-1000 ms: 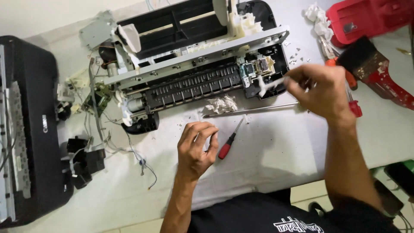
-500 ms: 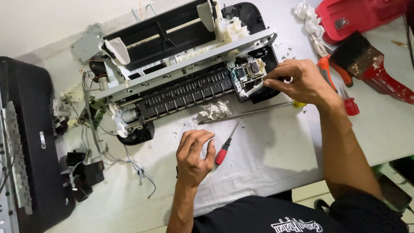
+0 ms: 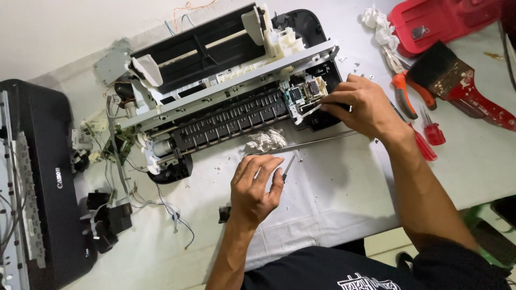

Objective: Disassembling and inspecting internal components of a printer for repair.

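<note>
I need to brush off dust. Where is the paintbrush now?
In the head view the paintbrush lies at the table's upper right, beside the pliers and below the red case.

Paintbrush (image 3: 462, 80), orange pliers (image 3: 404, 88), red case (image 3: 441, 21), blk printer cover (image 3: 48, 177)

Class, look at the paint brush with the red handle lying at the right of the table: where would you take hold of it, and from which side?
Probably by the red handle of the paint brush, coming from the right edge of the table. The handle points toward that edge and lies bare, while the dark bristle end sits close to the orange-handled pliers and the red case. The handle is narrower than the bristle head, so it should suit a closed grip.
</note>
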